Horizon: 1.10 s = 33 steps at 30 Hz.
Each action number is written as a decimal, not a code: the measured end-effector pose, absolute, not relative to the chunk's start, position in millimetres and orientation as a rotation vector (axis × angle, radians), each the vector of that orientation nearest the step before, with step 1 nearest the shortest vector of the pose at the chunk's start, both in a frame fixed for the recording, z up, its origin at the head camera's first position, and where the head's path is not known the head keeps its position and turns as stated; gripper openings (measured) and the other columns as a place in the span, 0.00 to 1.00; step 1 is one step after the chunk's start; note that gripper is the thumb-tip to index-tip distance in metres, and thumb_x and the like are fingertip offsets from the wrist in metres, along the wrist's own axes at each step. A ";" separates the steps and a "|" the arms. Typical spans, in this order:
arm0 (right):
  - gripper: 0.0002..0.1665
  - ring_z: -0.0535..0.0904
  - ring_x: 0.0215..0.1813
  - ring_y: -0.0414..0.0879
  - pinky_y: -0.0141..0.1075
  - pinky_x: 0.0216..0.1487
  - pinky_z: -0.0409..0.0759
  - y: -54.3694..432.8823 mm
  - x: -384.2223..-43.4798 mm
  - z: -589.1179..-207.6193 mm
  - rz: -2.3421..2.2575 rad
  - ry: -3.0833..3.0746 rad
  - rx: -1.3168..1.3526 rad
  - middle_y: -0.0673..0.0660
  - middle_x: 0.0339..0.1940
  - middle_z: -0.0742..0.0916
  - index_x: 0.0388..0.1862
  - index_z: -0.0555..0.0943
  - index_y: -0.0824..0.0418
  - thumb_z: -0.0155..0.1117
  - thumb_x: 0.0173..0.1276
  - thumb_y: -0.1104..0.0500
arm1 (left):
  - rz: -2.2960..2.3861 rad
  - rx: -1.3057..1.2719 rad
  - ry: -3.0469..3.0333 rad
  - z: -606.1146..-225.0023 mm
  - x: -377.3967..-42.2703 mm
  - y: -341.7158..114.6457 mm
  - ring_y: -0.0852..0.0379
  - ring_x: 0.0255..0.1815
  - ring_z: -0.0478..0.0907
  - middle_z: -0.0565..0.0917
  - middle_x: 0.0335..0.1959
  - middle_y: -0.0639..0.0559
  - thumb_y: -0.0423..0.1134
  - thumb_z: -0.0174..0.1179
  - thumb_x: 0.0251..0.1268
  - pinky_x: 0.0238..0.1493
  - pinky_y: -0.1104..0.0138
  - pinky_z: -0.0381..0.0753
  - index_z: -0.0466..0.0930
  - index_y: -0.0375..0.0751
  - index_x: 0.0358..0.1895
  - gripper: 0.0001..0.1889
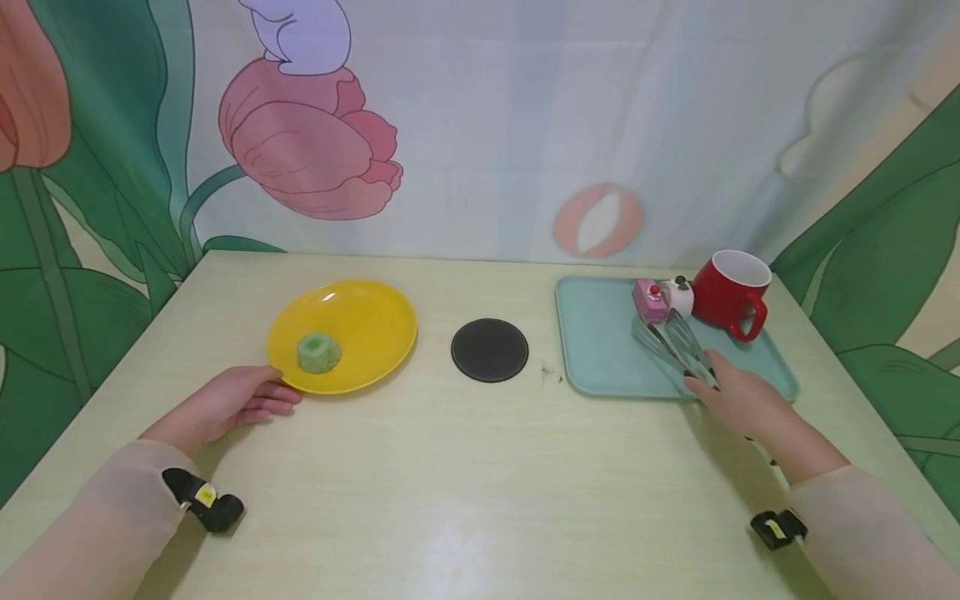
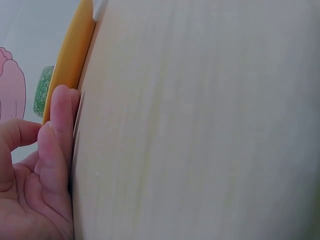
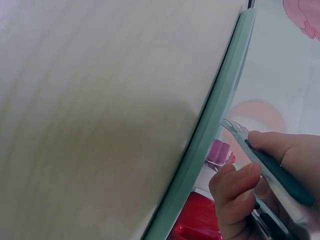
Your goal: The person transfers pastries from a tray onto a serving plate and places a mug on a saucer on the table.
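Observation:
My left hand pinches the near-left rim of a yellow plate, thumb above and fingers below. On that plate sits a small green toy cake, its side also showing in the left wrist view. My right hand grips metal tongs with dark green handle pads, their slotted heads apart over the blue-green tray. Just past the tong heads stand a pink cake piece topped with a red berry and a white cake piece with a dark top, both on the tray.
A red mug, white inside, stands at the tray's back right. Between plate and tray lies a flat black disc on the pale table. Behind the table hangs a curtain printed with flowers.

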State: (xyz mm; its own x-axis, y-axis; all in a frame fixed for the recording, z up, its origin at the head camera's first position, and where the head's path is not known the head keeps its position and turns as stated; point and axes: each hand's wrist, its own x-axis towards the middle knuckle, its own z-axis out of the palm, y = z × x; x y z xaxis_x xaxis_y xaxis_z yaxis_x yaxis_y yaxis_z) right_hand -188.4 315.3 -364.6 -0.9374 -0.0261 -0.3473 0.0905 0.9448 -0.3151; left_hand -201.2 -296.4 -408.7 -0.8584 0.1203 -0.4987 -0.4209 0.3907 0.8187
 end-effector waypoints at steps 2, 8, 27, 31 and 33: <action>0.51 0.59 0.59 0.75 0.65 0.51 0.68 315.0 -189.1 -365.0 -0.460 2.748 0.044 0.81 0.63 0.59 0.71 0.41 0.75 0.45 0.70 0.38 | 1.485 -0.256 2.169 -409.7 -200.8 -297.2 0.57 0.38 0.82 0.84 0.38 0.52 0.49 0.38 0.74 0.39 0.72 0.79 0.63 0.29 0.62 0.27; 0.50 0.60 0.58 0.74 0.65 0.50 0.68 316.1 -190.6 -364.4 -0.452 2.740 0.045 0.82 0.63 0.59 0.70 0.41 0.76 0.45 0.71 0.39 | 1.484 -0.259 2.171 -409.0 -200.8 -296.8 0.57 0.39 0.82 0.84 0.38 0.52 0.50 0.39 0.74 0.40 0.72 0.79 0.64 0.30 0.61 0.27; 0.49 0.64 0.51 0.68 0.56 0.44 0.74 313.8 -205.2 -367.7 -0.438 2.704 0.088 0.79 0.59 0.62 0.71 0.39 0.73 0.47 0.71 0.41 | 1.473 -0.282 2.181 -407.1 -198.6 -296.9 0.57 0.40 0.82 0.84 0.39 0.51 0.49 0.39 0.74 0.40 0.72 0.79 0.64 0.31 0.61 0.26; 0.50 0.63 0.52 0.69 0.60 0.48 0.71 313.8 -207.3 -368.0 -0.435 2.701 0.079 0.79 0.60 0.61 0.71 0.38 0.74 0.47 0.71 0.42 | 1.470 -0.290 2.182 -407.4 -199.4 -296.4 0.57 0.40 0.82 0.84 0.39 0.51 0.49 0.38 0.74 0.40 0.72 0.79 0.64 0.31 0.61 0.25; 0.50 0.63 0.52 0.69 0.60 0.48 0.71 313.3 -208.5 -368.0 -0.431 2.702 0.069 0.79 0.60 0.61 0.71 0.38 0.74 0.47 0.71 0.42 | 1.470 -0.295 2.180 -407.6 -199.7 -296.6 0.57 0.40 0.82 0.84 0.39 0.52 0.49 0.38 0.74 0.40 0.72 0.79 0.63 0.31 0.62 0.25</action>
State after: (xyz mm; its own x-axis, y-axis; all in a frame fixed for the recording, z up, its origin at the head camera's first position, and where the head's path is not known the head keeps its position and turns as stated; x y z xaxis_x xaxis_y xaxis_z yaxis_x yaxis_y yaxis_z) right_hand -208.5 313.3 -368.0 -0.9180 -0.0145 -0.3964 0.1096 0.9512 -0.2885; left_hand -199.7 -296.6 -407.6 -0.8563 0.0920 -0.5083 -0.4368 0.3963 0.8076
